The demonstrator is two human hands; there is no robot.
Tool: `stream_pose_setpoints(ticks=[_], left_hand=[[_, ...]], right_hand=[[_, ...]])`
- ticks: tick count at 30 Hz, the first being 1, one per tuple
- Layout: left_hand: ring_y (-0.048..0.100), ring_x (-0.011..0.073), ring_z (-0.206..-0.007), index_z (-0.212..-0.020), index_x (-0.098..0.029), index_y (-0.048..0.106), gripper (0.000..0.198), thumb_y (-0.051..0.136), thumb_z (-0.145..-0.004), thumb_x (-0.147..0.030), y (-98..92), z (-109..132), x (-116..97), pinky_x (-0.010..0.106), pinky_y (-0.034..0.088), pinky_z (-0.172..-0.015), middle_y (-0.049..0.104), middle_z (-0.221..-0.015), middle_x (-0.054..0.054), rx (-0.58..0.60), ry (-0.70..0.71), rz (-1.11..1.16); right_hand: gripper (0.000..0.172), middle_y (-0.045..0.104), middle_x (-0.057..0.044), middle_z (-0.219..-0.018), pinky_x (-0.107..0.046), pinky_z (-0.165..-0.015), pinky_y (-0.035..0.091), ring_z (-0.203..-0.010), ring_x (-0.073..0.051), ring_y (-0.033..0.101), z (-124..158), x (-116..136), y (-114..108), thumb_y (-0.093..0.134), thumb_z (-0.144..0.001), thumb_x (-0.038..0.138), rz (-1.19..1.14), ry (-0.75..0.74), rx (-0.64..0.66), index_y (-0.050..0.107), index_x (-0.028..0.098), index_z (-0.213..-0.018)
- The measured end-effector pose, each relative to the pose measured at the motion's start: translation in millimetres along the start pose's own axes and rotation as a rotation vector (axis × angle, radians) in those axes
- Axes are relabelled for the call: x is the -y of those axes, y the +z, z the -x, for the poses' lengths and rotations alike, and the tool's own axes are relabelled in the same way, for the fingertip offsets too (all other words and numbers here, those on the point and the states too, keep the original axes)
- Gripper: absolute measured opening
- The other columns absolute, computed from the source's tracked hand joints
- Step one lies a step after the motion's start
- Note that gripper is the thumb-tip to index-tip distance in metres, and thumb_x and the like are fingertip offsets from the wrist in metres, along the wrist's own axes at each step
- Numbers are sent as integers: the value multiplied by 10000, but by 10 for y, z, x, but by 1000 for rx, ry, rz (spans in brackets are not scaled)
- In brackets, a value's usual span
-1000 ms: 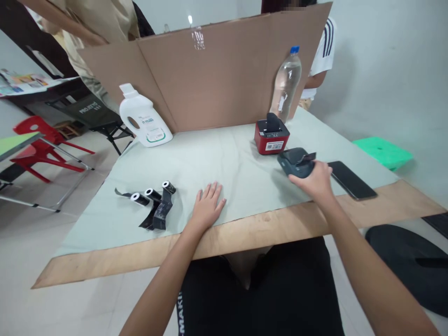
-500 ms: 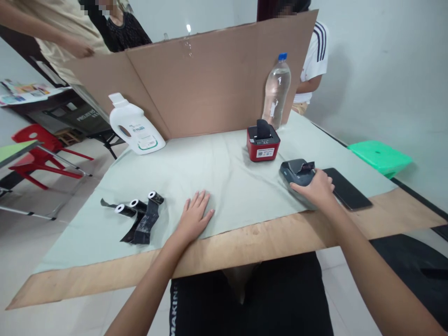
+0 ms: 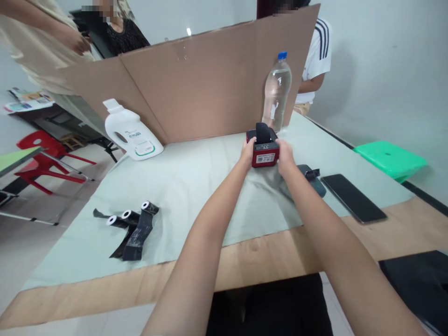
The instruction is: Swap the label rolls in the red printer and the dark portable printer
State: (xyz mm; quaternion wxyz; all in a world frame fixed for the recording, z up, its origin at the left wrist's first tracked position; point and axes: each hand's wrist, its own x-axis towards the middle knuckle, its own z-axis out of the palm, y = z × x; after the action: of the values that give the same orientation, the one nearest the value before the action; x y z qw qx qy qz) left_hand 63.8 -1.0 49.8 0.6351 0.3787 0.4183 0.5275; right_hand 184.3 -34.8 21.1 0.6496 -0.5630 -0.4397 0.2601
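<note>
A red and black box-shaped device with a white label and a black strip rising from its top stands near the back of the cloth. My left hand grips its left side and my right hand grips its right side. Partly behind my right forearm lies a dark flat device with a black strip on it. A black tablet or phone rests to the right of that. Several black rolls with unrolled strips lie at the left.
A white jug and a clear bottle stand against the cardboard panel at the back. People stand behind it. A green stool is at the right, a red chair at the left.
Both hands have moved to the red and black device and taken hold of its sides. My right hand has let go of the dark flat device; my left hand has left the cloth.
</note>
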Motion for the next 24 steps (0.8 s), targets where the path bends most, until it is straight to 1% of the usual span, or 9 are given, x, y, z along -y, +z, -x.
stream_pose_setpoints(ticks=[2, 3, 5, 9, 11, 14, 18, 21, 24], left_hand=[[755, 228, -1090, -1421, -158, 594, 510, 618, -914, -208, 71, -110, 81, 356, 552, -1062, 777, -1177, 85, 28, -13, 49], [759, 215, -1025, -1416, -158, 598, 522, 600, -895, -169, 65, -131, 98, 349, 557, -1043, 782, -1119, 69, 36, -13, 51], [755, 212, -977, -1410, -163, 609, 548, 582, -864, -130, 1, -119, 87, 353, 562, -1031, 783, -1068, 54, 60, -15, 48], [752, 226, -1060, -1405, -209, 626, 575, 595, -835, -145, -244, 80, -62, 359, 560, -1060, 791, -1118, 27, 118, -1, 76], [740, 220, -1138, -1404, -228, 629, 574, 583, -836, -157, -429, 269, -182, 346, 544, -1101, 788, -1171, 13, 145, 52, 77], [720, 223, -1224, -1435, -229, 612, 582, 530, -861, -183, -788, 655, -402, 355, 534, -1146, 775, -1255, 12, 178, 152, 43], [654, 229, -1373, -1540, -246, 523, 657, 476, -887, -202, -1310, 1250, -651, 378, 532, -1189, 693, -1464, -5, 155, 246, -70], [590, 218, -1462, -1594, -279, 469, 710, 451, -887, -209, -1644, 1634, -695, 382, 510, -1229, 618, -1566, -35, 87, 266, -207], [570, 225, -1488, -1597, -288, 484, 707, 439, -894, -230, -1894, 1905, -620, 404, 504, -1241, 636, -1549, -31, 50, 248, -263]], right_hand=[[770, 700, -152, -1234, -520, -1001, 619, -1135, -338, 716, 7, -57, 43, 752, -708, 520, -65, 95, 44, 524, 171, -1355], [873, 688, -162, -1308, -509, -1040, 600, -1170, -326, 702, 49, -55, 36, 810, -641, 442, -60, 100, 53, 483, 168, -1403], [997, 632, -196, -1438, -510, -1122, 541, -1265, -322, 663, 165, -10, -7, 846, -588, 332, 26, 6, 97, 420, 152, -1472], [948, 616, -207, -1472, -519, -1179, 478, -1343, -346, 626, 412, 194, -49, 845, -644, 314, 188, -118, 130, 447, 141, -1487], [930, 607, -194, -1486, -524, -1196, 458, -1377, -350, 599, 561, 335, 7, 857, -668, 331, 216, -188, 140, 459, 162, -1491], [928, 588, -185, -1499, -541, -1226, 414, -1427, -367, 541, 890, 566, 187, 886, -679, 351, 230, -306, 149, 472, 181, -1492], [942, 576, -183, -1500, -547, -1221, 419, -1427, -369, 533, 1510, 808, 483, 893, -697, 360, 202, -301, 176, 447, 198, -1510], [919, 569, -175, -1507, -546, -1211, 437, -1424, -359, 537, 1979, 895, 638, 873, -716, 345, 168, -254, 196, 436, 211, -1513], [903, 582, -163, -1481, -564, -1192, 456, -1403, -368, 545, 2331, 918, 692, 878, -706, 354, 171, -211, 205, 457, 216, -1493]])
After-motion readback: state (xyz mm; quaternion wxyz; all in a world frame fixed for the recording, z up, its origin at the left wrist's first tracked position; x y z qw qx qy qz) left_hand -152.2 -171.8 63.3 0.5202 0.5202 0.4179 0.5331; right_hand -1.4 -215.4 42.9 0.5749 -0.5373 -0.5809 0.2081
